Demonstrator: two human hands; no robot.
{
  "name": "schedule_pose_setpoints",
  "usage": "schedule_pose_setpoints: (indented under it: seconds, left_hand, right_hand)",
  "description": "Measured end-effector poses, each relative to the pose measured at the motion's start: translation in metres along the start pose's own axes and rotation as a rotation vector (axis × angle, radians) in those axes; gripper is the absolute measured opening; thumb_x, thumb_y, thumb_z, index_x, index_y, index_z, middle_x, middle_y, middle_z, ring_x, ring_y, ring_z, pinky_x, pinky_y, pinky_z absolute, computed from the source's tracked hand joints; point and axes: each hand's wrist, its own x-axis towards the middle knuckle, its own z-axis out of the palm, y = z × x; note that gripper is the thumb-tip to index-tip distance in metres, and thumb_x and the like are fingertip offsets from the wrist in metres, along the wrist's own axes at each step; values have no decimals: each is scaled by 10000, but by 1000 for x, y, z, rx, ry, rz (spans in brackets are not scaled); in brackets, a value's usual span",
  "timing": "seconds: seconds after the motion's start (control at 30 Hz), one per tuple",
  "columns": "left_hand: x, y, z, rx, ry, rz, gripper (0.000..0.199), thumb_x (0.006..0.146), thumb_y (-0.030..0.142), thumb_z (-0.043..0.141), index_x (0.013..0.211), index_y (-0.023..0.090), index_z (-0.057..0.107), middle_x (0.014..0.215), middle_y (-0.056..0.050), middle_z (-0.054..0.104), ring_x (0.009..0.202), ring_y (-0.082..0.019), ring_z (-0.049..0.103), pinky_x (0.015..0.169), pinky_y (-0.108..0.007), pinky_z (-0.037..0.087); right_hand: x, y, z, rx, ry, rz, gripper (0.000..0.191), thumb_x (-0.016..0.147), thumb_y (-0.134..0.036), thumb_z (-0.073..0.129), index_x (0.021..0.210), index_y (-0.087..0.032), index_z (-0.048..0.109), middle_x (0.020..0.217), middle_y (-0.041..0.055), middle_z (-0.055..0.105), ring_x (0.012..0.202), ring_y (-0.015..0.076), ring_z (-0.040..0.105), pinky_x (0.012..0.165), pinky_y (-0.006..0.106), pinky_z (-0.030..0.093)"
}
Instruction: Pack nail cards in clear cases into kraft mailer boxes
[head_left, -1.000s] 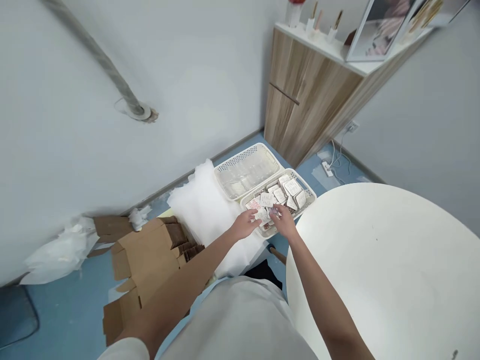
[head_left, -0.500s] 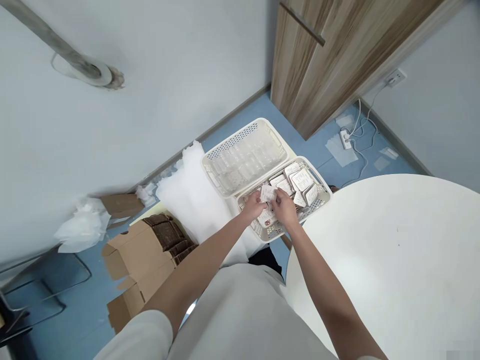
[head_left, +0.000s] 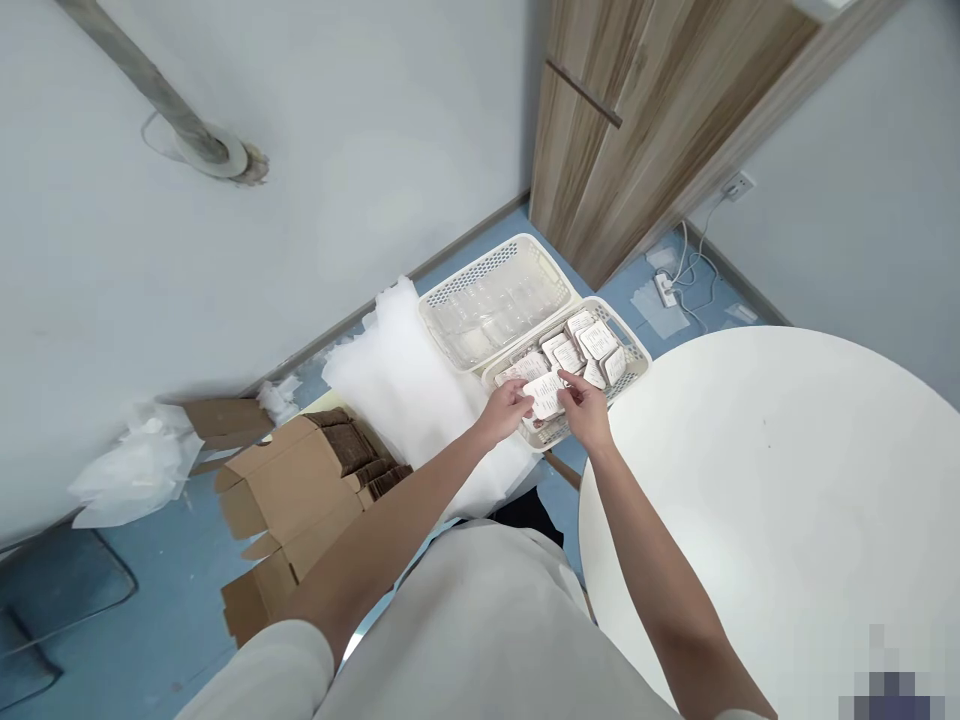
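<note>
Both hands pinch a white printed card (head_left: 544, 395), one at each side, above the near edge of a white plastic basket (head_left: 640, 366). My left hand (head_left: 504, 412) has the card's left edge between thumb and fingers. At its upper right corner, my right hand (head_left: 586, 412) grips it the same way. Stacks of similar printed cards (head_left: 598, 341) fill the basket, some leaning on each other. I cannot tell whether one card or a thin stack is held. Behind stands a second white basket (head_left: 536, 247) with clear plastic pieces (head_left: 499, 305).
White foam sheeting (head_left: 405, 380) lies left of the baskets. Flattened cardboard boxes (head_left: 292, 480) are at lower left. A round white table (head_left: 787, 480) takes up the right side. Beyond are a wooden cabinet (head_left: 600, 130) and a power strip (head_left: 665, 290) with cables on the floor.
Both hands have drawn the card slightly toward my body, from over the basket's middle to its near edge. The camera view has shifted a little.
</note>
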Motion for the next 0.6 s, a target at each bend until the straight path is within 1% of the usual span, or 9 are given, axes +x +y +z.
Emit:
schedule_pose_setpoints:
  seconds: [0.07, 0.13, 0.17, 0.27, 0.4, 0.5, 0.6]
  left_hand:
    - [-23, -3, -2, -4, -39, 53, 162, 735, 234, 570, 861, 132, 578, 657, -15, 612, 618, -121, 578, 691, -293, 455]
    - [-48, -10, -3, -5, -61, 83, 118, 736, 254, 575, 745, 136, 583, 642, -16, 616, 620, -119, 582, 697, -287, 453]
    - [-62, -15, -3, -15, -77, 87, 124, 735, 261, 578, 728, 138, 584, 646, -19, 622, 628, -120, 586, 700, -286, 452]
    - [-103, -32, -1, -93, -150, 76, 142, 727, 277, 592, 747, 137, 592, 703, -43, 652, 668, -131, 605, 708, -288, 453]
    - [-149, -56, 8, -138, -219, 36, 169, 692, 275, 633, 763, 129, 585, 750, -69, 672, 688, -147, 623, 710, -301, 455]
    - [-174, -72, 18, -89, -291, 16, 200, 683, 286, 644, 785, 126, 583, 771, -80, 677, 703, -161, 634, 714, -310, 453]
    - [-191, -86, 30, -23, -386, 16, 225, 683, 306, 646, 807, 129, 583, 796, -84, 680, 729, -165, 638, 739, -317, 449]
  right_hand:
    - [-22, -5, -1, 97, -4, -13, 416, 739, -285, 522, 1145, -196, 523, 1053, 90, 615, 787, 170, 581, 727, 357, 469]
    - [-47, -10, -2, 196, 11, -25, 469, 728, -293, 551, 1184, -209, 474, 1118, 99, 583, 850, 175, 580, 738, 351, 468]
    - [-61, -11, -3, 240, 25, -21, 482, 726, -300, 560, 1190, -212, 460, 1130, 102, 575, 873, 177, 579, 742, 349, 470]
    - [-107, -13, -5, 338, 80, 7, 440, 726, -335, 573, 1139, -208, 487, 1106, 103, 583, 903, 183, 579, 757, 350, 475]
    - [-171, -7, -10, 393, 120, 35, 382, 721, -384, 576, 1052, -197, 532, 952, 80, 630, 821, 180, 598, 717, 351, 491]
    - [-217, 0, -17, 415, 115, 47, 383, 708, -394, 587, 1032, -196, 543, 852, 53, 645, 750, 166, 600, 688, 348, 493]
    - [-258, 6, -26, 411, 137, 50, 356, 710, -392, 576, 998, -184, 566, 791, 39, 648, 699, 149, 586, 666, 331, 483]
